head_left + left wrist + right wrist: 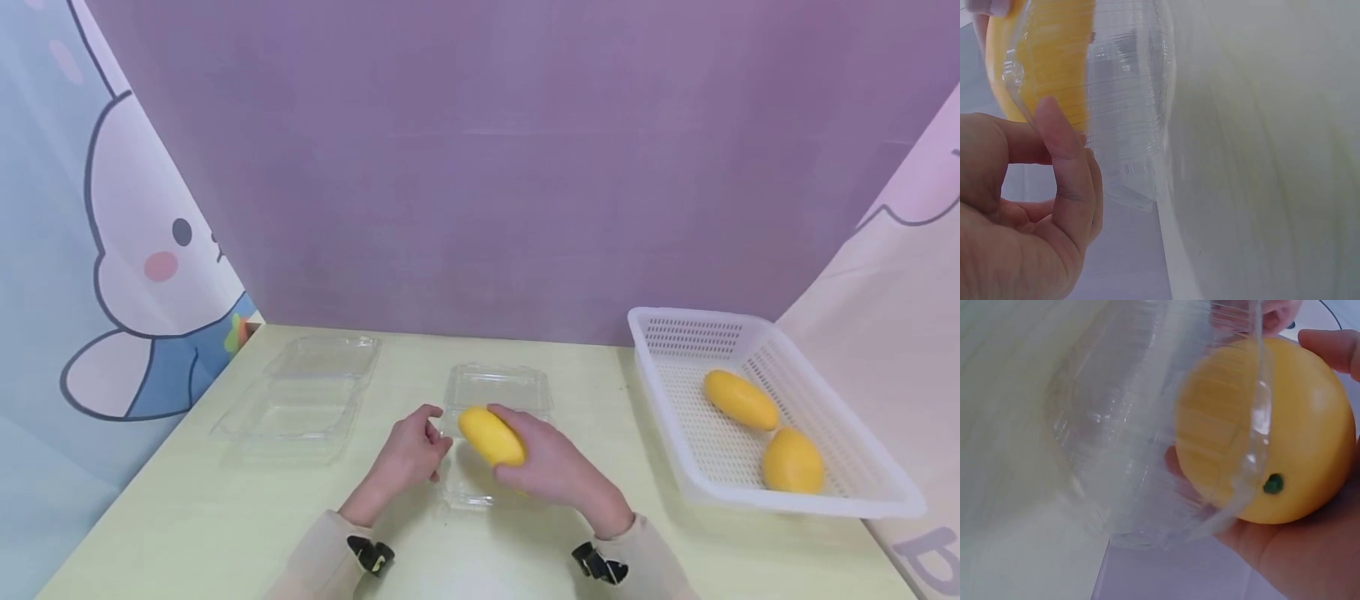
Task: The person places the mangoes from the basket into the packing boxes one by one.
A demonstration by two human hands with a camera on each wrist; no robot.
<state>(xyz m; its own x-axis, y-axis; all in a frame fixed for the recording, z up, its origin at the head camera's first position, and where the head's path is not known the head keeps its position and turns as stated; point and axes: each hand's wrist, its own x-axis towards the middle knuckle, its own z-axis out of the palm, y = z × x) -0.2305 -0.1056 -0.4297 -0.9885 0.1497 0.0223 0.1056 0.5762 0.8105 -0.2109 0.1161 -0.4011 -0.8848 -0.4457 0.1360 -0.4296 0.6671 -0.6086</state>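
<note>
My right hand [543,458] grips a yellow mango [491,435] above the near half of an open clear plastic clamshell box [498,387]. In the right wrist view, the mango [1310,419] shows its small green stem end, and part of it appears through the clear wall [1122,444]. At the box's left edge, my left hand [411,450] has its fingers curled. The left wrist view shows that hand [1029,206] pinching the rim between thumb and finger. Beyond it the mango [1054,56] is partly seen through the plastic.
A second open clear clamshell box [300,408] lies on the table [180,525] to the left. On the right stands a white perforated basket [675,450] with two more mangoes [741,400] inside. A purple backdrop [480,167] rises behind the table.
</note>
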